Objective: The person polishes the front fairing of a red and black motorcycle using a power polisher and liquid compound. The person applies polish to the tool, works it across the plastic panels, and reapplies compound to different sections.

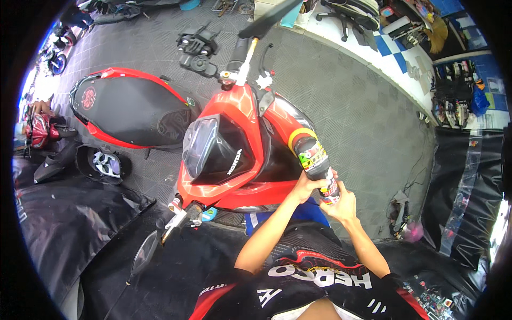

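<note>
Both my hands are wrapped around the sticker-covered body of a black power polisher. My left hand holds it behind the head, and my right hand grips the rear end. A yellow pad rim shows at the far end, over the red front fender of a Honda scooter. The tool's head hides the pad's face, so I cannot tell whether it touches the fender. The scooter's red front fairing with its dark windscreen stands to the left of the tool.
Mirrors stick out from both handlebar ends. Behind the fairing lies the black seat. A black bin and black sheeting are at left. Black-and-grey parts lie on the grey tile floor. A cord runs along the right.
</note>
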The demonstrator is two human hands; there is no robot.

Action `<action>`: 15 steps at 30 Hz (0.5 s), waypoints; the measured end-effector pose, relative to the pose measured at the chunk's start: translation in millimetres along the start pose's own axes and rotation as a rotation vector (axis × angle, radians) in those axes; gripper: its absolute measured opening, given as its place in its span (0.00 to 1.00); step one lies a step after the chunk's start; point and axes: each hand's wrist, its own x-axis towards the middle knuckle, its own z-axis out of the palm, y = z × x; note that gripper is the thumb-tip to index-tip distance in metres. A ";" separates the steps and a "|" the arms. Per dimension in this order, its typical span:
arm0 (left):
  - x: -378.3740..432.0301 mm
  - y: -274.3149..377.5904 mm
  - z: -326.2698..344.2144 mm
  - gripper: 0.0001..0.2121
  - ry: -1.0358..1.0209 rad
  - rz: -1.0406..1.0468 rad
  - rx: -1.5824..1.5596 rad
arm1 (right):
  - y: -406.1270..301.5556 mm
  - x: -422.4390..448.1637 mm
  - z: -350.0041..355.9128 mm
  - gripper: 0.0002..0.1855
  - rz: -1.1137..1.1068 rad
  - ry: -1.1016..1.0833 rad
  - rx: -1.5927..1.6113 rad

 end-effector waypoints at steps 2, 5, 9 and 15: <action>1.7 13.8 -4.0 0.23 -0.009 0.033 -0.013 | -19.7 7.3 -4.9 0.36 -0.016 0.002 -0.039; 2.3 32.0 -5.2 0.22 -0.017 0.094 -0.105 | -50.4 15.4 -11.7 0.35 -0.029 0.017 -0.106; 4.6 51.2 -10.8 0.20 -0.031 0.157 -0.150 | -82.2 21.7 -13.4 0.35 -0.012 0.050 -0.188; 5.0 71.7 -8.0 0.18 -0.048 0.197 -0.287 | -109.7 25.1 -14.6 0.35 -0.042 0.099 -0.299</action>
